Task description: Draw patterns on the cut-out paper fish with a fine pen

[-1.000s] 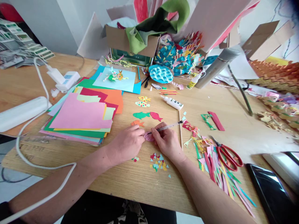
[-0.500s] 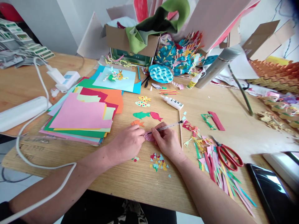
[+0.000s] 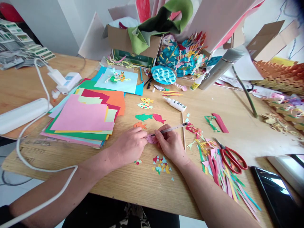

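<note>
Two hands close around one small pink dotted paper cut-out [image 3: 151, 138], flat on the wooden table [image 3: 123, 185] near its front edge. Left hand [image 3: 128, 147] at 9 o'clock from it, fingers [image 3: 142, 134] together at its end, steadying the paper, though whether pinching or only pressing, impossible to tell. Right hand [image 3: 169, 145] at 3 o'clock, fingers curled and clamped on a slim white pen [image 3: 169, 129], its tip down on the pink surface and its barrel slanting toward 2 o'clock. Just beyond, from 10 to 12 o'clock, five paper fish [image 3: 143, 117], spaced apart with no overlap, each shape kept separate. Small coloured paper triangles [image 3: 161, 164] at 6 o'clock. Red-handled scissors [image 3: 232, 160] at 4 o'clock beside long paper strips [image 3: 220, 171], within the right hand's side of the table. Stacked coloured paper sheets [image 3: 82, 118] at 9 o'clock, on the left hand's side.
</note>
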A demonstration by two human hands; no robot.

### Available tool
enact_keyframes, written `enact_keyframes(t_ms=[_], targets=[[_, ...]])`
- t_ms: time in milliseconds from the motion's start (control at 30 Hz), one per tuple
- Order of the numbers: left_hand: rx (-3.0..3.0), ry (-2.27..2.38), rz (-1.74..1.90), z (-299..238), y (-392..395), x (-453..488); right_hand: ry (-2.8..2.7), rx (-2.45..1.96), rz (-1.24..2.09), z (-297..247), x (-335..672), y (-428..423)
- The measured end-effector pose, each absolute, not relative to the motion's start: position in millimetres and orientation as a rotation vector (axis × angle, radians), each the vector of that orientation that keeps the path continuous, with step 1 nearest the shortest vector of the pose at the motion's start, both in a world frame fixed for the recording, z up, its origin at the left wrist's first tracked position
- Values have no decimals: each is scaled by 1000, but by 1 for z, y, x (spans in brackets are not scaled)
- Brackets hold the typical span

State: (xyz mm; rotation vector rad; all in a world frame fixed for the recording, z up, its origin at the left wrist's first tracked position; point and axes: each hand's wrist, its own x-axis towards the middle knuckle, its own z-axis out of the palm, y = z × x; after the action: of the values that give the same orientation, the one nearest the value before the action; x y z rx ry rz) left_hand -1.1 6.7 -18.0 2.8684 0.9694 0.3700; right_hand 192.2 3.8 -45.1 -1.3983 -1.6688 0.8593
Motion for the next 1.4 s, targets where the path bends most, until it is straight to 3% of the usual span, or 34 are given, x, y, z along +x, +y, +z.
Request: enact_keyframes(t_ms=[1400], targets=[[2876,976,278,-16,7,-1,-1673,-1417,852,-42,191,4]])
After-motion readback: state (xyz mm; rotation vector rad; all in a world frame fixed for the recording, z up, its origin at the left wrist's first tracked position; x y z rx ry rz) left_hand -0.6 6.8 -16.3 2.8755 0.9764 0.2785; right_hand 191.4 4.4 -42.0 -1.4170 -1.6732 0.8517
